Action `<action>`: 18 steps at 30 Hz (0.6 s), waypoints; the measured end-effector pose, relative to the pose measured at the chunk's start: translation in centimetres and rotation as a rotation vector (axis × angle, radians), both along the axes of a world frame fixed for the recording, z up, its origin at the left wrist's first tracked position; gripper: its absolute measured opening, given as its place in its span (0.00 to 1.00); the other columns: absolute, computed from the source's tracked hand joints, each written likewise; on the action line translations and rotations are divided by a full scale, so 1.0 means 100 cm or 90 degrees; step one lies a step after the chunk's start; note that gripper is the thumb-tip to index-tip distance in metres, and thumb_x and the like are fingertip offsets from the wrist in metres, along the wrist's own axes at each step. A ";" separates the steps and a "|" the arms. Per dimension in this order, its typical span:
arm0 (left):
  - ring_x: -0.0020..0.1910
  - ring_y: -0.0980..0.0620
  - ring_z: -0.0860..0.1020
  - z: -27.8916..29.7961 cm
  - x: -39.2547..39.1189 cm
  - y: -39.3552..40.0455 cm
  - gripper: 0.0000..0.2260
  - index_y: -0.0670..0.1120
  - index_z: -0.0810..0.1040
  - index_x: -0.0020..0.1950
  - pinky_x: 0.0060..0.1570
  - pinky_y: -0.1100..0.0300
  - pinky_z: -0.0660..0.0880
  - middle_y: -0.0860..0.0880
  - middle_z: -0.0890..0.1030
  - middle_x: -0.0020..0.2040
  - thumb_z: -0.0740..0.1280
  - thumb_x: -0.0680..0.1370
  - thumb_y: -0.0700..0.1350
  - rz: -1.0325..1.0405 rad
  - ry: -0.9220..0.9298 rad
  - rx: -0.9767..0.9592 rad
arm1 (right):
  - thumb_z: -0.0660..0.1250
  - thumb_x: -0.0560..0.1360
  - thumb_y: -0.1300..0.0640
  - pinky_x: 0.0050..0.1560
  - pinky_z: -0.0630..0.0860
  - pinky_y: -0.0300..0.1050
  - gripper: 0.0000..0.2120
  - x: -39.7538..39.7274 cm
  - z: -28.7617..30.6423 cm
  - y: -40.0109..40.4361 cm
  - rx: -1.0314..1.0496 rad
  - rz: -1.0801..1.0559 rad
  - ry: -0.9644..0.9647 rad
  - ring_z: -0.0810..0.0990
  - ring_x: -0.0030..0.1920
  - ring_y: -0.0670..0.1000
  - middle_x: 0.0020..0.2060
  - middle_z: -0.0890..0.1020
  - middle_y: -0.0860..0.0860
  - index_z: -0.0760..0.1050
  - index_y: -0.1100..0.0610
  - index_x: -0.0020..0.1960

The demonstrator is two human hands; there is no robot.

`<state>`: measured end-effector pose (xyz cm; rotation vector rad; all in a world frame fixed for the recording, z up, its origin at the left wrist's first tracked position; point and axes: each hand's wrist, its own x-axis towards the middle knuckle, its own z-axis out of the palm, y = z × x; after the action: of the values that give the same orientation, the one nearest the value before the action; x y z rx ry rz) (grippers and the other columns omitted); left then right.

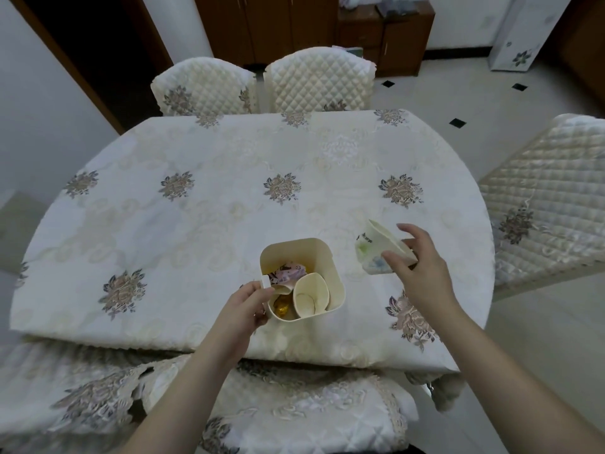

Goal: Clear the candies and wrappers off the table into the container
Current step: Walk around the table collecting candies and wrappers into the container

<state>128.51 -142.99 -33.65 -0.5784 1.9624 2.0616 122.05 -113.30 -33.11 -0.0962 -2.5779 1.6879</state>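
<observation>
A cream square container [322, 255] stands on the table near its front edge. Inside it lie a pink wrapper [289, 273], a gold-wrapped candy [282, 308] and a squashed paper cup [311, 294]. My left hand [245, 306] grips the container's near-left rim. My right hand [422, 260] hovers to the right of the container, above the cloth, holding a second crumpled white paper cup [376, 250] tilted on its side with its mouth up and to the left.
The table wears a white embroidered cloth [229, 198] with flower motifs. Quilted chairs stand at the far side [317, 80], at the right [550, 198] and right below me [294, 414]. A wooden cabinet [383, 34] is behind.
</observation>
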 end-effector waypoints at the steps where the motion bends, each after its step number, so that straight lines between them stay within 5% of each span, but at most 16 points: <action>1: 0.32 0.53 0.65 0.001 -0.001 0.001 0.13 0.54 0.73 0.27 0.34 0.59 0.64 0.54 0.68 0.29 0.68 0.72 0.48 -0.005 0.003 0.000 | 0.70 0.74 0.53 0.39 0.72 0.28 0.17 0.004 0.011 -0.004 -0.004 0.021 0.025 0.80 0.43 0.37 0.46 0.81 0.37 0.71 0.36 0.57; 6: 0.32 0.53 0.67 0.003 -0.001 0.002 0.11 0.55 0.78 0.29 0.34 0.60 0.65 0.56 0.70 0.28 0.67 0.72 0.49 -0.024 0.011 -0.003 | 0.72 0.73 0.55 0.41 0.69 0.26 0.14 0.022 0.039 -0.038 0.023 0.127 0.072 0.77 0.42 0.35 0.42 0.80 0.38 0.73 0.36 0.47; 9: 0.32 0.53 0.67 0.004 -0.001 0.003 0.12 0.55 0.78 0.29 0.33 0.60 0.64 0.55 0.70 0.28 0.67 0.73 0.49 -0.024 0.011 -0.002 | 0.69 0.74 0.49 0.45 0.68 0.29 0.07 0.024 0.032 -0.062 0.071 0.169 0.005 0.76 0.47 0.40 0.47 0.79 0.42 0.77 0.45 0.52; 18: 0.31 0.54 0.67 -0.003 0.010 -0.001 0.09 0.47 0.76 0.39 0.30 0.65 0.67 0.55 0.71 0.28 0.66 0.80 0.41 -0.031 0.015 0.011 | 0.62 0.77 0.48 0.48 0.75 0.43 0.22 0.027 0.019 -0.114 0.119 0.173 -0.105 0.78 0.51 0.50 0.58 0.78 0.49 0.67 0.50 0.70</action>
<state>129.54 -143.08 -34.00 -0.5002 1.9494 2.0629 124.72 -124.66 -31.19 0.1366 -2.9757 1.5616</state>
